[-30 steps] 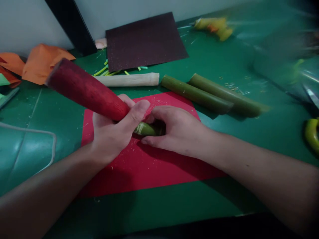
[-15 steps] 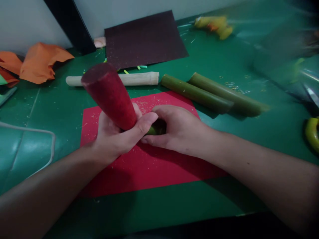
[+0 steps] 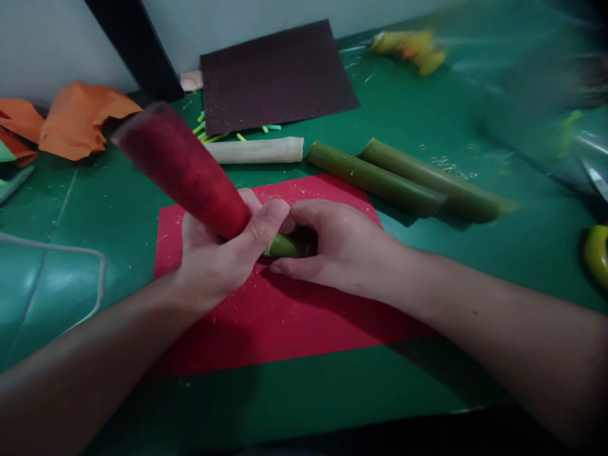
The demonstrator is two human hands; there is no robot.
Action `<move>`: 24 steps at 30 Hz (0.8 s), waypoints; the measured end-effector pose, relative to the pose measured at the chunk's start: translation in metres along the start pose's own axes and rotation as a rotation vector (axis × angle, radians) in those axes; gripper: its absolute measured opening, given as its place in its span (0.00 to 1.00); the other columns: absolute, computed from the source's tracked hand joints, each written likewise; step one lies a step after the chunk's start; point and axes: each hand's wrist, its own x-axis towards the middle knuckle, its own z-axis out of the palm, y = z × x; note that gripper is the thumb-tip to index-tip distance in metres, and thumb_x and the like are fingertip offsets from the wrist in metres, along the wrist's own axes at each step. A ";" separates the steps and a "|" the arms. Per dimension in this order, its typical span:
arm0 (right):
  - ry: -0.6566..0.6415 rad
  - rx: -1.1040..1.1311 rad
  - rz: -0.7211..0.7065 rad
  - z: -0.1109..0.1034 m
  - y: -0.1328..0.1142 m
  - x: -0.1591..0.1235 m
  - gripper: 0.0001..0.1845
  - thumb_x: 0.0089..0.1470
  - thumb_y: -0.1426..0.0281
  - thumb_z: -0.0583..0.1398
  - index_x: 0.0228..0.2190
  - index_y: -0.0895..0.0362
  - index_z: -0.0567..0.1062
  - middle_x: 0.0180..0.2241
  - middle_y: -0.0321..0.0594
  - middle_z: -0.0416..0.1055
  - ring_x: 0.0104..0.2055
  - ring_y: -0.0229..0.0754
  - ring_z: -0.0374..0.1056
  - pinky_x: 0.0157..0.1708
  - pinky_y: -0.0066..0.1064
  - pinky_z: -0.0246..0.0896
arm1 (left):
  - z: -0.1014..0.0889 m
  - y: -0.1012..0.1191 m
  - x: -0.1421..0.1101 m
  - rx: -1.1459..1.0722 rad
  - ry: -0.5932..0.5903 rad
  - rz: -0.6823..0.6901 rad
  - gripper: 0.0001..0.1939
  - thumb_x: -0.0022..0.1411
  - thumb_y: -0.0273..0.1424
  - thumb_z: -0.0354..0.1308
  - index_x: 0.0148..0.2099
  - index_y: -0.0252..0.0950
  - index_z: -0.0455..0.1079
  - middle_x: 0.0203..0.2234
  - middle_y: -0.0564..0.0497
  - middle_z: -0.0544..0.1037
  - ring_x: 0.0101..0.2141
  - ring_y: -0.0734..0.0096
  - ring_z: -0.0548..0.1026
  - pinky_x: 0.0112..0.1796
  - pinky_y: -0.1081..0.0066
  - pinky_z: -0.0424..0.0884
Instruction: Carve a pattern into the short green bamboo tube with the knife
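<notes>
My left hand (image 3: 216, 263) is closed around the lower end of a thick red cylinder (image 3: 183, 168). The cylinder leans up to the left, and its far end looks dark; whether it is solid or rolled I cannot tell. A short piece of green bamboo (image 3: 287, 246) shows between my hands. My right hand (image 3: 344, 244) is curled over that piece, thumb below and fingers above, and covers its right end. The left thumb and fingers lie close by its other end. Both hands are over a red sheet (image 3: 285, 329) sprinkled with fine pale shavings.
Two green bamboo tubes (image 3: 380, 177) lie behind my right hand, beside a pale peeled stick (image 3: 266, 151). A dark brown sheet (image 3: 280, 76) is farther back. Crumpled orange paper (image 3: 78, 120) sits back left, a yellow object (image 3: 408, 50) back right, clear plastic (image 3: 527, 107) at right.
The red cylinder has tipped farther to the left with my left hand, which has shifted slightly left. More of the green bamboo now shows. My right hand has hardly moved.
</notes>
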 end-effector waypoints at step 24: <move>0.008 0.023 -0.014 0.000 0.000 -0.001 0.13 0.46 0.63 0.69 0.32 0.56 0.76 0.29 0.34 0.73 0.29 0.38 0.64 0.29 0.31 0.51 | 0.000 0.000 0.000 0.038 -0.045 -0.028 0.15 0.60 0.32 0.68 0.23 0.39 0.70 0.16 0.57 0.74 0.19 0.77 0.74 0.21 0.77 0.73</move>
